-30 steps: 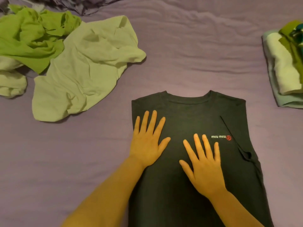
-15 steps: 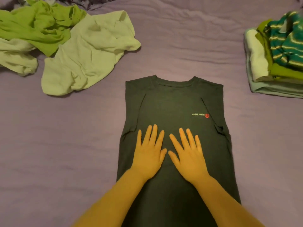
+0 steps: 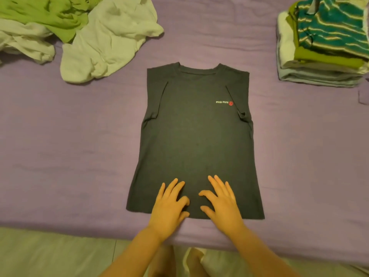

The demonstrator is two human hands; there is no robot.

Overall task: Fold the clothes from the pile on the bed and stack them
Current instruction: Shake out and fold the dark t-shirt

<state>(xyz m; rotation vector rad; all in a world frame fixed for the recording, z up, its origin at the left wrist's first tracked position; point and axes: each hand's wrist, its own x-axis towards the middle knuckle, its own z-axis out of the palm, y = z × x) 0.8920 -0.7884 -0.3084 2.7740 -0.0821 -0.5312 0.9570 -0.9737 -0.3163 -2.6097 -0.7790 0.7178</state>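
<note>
A person is pressing both hands flat on the hem of a dark shirt (image 3: 196, 140) that is lying spread out, collar away from them, at the middle of the bed (image 3: 65, 148), its hem close to the near edge. The left hand (image 3: 169, 206) is resting palm down on the lower part of the shirt, fingers (image 3: 172, 186) straight and slightly spread, gripping nothing. The right hand (image 3: 222, 204) is lying just beside it in the same way, fingers (image 3: 216, 183) splayed on the cloth, thumb pointing toward the left hand, with a narrow strip of dark fabric showing between the two. Both sleeves are lying tucked in along the sides, so the shirt is forming a long panel, and a small white and red logo (image 3: 224, 102) is showing near its right shoulder. An unfolded pile (image 3: 60, 27) of pale and bright green clothes is sprawling at the far left corner of the bed, well apart from the shirt. A folded stack (image 3: 323, 45) is sitting at the far right edge, a teal striped piece on top of green and pale layers. The purple sheet is lying lightly wrinkled around the shirt, and both bare forearms are reaching in over the near edge of the bed.
</note>
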